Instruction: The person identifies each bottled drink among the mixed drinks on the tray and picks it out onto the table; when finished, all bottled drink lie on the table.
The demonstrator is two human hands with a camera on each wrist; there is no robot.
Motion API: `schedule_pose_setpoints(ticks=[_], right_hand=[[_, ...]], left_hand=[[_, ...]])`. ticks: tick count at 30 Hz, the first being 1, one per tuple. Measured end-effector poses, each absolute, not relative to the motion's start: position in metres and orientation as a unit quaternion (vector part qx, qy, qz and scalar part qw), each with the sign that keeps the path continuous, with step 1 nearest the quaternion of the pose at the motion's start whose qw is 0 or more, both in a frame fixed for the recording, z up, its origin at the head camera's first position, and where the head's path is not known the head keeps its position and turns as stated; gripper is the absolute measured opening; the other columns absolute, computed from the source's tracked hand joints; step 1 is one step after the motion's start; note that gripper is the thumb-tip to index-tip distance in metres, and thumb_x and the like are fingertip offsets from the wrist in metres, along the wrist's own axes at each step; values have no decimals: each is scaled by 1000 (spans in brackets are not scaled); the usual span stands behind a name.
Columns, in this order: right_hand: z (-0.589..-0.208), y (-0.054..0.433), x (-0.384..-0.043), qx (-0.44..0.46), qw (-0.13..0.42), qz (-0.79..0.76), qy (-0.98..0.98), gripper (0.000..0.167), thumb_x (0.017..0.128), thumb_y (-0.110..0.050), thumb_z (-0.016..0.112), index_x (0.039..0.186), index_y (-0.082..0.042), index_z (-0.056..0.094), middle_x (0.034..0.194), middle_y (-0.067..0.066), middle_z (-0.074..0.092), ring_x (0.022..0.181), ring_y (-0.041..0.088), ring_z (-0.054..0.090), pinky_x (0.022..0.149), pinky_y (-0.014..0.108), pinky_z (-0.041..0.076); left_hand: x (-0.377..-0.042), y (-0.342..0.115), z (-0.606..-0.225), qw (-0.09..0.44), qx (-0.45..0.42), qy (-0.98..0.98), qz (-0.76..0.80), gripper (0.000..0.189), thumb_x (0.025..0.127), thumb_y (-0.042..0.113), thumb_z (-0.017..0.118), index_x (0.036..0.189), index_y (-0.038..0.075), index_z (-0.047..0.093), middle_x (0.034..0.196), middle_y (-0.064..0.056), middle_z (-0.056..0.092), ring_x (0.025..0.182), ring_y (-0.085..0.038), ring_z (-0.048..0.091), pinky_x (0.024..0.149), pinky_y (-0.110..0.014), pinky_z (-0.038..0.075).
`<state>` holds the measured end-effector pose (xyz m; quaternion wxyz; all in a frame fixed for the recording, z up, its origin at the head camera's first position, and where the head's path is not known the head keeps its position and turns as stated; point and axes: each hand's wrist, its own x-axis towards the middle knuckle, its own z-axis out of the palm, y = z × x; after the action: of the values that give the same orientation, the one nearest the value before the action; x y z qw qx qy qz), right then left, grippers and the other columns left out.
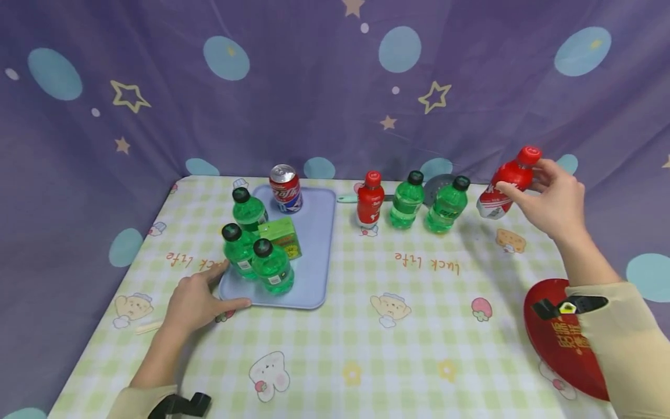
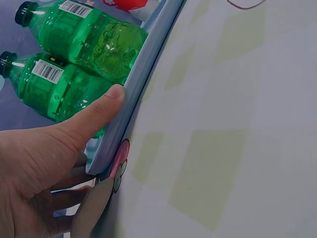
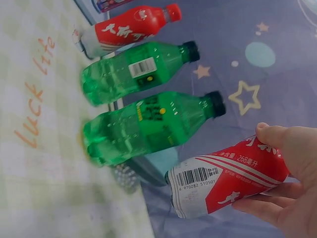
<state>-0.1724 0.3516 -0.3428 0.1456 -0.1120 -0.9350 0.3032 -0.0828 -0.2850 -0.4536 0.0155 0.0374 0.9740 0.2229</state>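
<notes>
In the head view my right hand point(image 1: 557, 195) grips a red-and-white plastic bottle point(image 1: 505, 183), tilted and raised off the table at the right. Its barcode faces the right wrist camera. My left hand point(image 1: 196, 297) holds the near left corner of the light blue tray point(image 1: 314, 279), its thumb on the front rim and fingers round the side, partly hidden. Several green bottles point(image 1: 274, 267) with black caps stand on the tray, around a green carton point(image 1: 282, 235). A red soda can point(image 1: 286, 189) stands at the tray's back.
Right of the tray stand another red bottle point(image 1: 370, 201) and two green bottles point(image 1: 406, 201). Behind them lies a dark slotted utensil point(image 1: 437, 186) with a pale green handle. A red plate point(image 1: 549, 331) lies partly under my right forearm. A purple curtain point(image 1: 335, 93) hangs behind the table.
</notes>
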Motion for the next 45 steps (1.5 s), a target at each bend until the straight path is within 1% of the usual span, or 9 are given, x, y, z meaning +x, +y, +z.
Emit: schedule_pose_setpoints(ticks=[13,16,19,25,30,33,36,41,45], right_hand=[[-369,362,-180,-116,105,325,-933,80,95,-54,75,154,-5,51,148,27,62,127,49,67,103,61,55],[-375,364,-179,-112,102,327,-933,77,94,-52,77,150,-5,54,147,27,63,124,49,69,89,34,63],[-380,364,-179,-106,100,329,-933,75,93,-52,78,147,-4,55,145,27,63,122,49,70,77,14,50],[-388,364,-179,-100,92,335,-932,75,93,-52,78,145,-3,54,144,27,63,120,48,70,94,39,59],[-393,364,-180,-97,88,332,-934,74,92,-52,79,142,-3,55,143,26,63,118,48,71,77,13,44],[-396,363,-179,-96,86,329,-935,74,92,-53,79,142,-4,55,143,26,63,117,48,72,78,18,49],[-399,361,-179,-91,87,326,-937,73,93,-51,79,142,-2,55,142,27,63,117,49,72,85,35,57],[-402,360,-180,-80,93,318,-940,71,93,-47,80,140,0,56,140,27,63,116,49,72,92,44,59],[-403,360,-179,-69,96,317,-941,70,94,-44,80,140,2,54,139,29,62,116,51,71,99,60,57]], left_hand=[[-83,-283,-451,11,38,974,224,115,65,66,95,148,-5,58,143,-30,63,129,-55,62,97,-66,56],[-82,-283,-451,16,35,974,224,117,65,67,95,149,-4,58,144,-31,62,130,-56,61,98,-66,55],[-82,-284,-452,17,34,974,224,117,65,69,94,149,-4,58,144,-31,62,129,-55,62,97,-66,56],[-81,-284,-453,17,30,975,220,118,64,72,93,149,-3,58,143,-30,63,127,-55,63,95,-66,57],[-82,-284,-454,6,37,974,223,117,64,69,94,148,-4,59,143,-29,63,127,-55,63,96,-66,56],[-82,-285,-455,1,40,974,223,116,64,68,95,148,-4,59,143,-29,64,126,-54,64,96,-66,56],[-81,-285,-454,3,38,975,221,116,64,68,95,147,-4,60,142,-29,64,126,-55,64,95,-66,56],[-82,-284,-454,7,37,975,220,117,63,69,94,147,-4,59,142,-30,64,127,-56,63,96,-67,56],[-81,-285,-456,6,37,974,223,117,63,69,94,148,-4,59,142,-31,63,123,-56,65,93,-66,57]])
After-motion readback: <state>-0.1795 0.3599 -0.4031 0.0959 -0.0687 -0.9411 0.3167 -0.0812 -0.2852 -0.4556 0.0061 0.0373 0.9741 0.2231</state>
